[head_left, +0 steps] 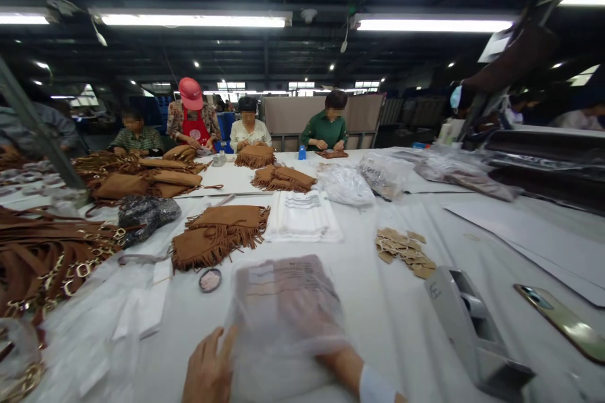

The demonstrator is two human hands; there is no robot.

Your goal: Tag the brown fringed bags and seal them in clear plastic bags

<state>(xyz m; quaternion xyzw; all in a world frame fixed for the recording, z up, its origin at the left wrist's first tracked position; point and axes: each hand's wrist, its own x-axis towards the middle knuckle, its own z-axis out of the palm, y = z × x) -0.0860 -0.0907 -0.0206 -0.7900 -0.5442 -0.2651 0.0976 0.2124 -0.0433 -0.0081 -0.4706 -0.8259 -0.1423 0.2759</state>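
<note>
A clear plastic bag [278,289] with a brown fringed piece inside lies on the white table [378,302] right in front of me. My left hand [208,368] rests at the bag's lower left edge, thumb raised, fingers apart. My right hand [307,321] is inside the bag, seen blurred through the plastic, lying flat on the brown piece. Beyond the bag lie brown fringed bags [217,233] and a stack of folded white plastic bags [302,215].
A grey tape dispenser [472,327] and a phone [562,321] lie at the right. Brown tags [405,250] sit mid-table, brown straps with gold buckles [47,258] at the left. Several people [248,129] work at the far end among more fringed bags [283,177].
</note>
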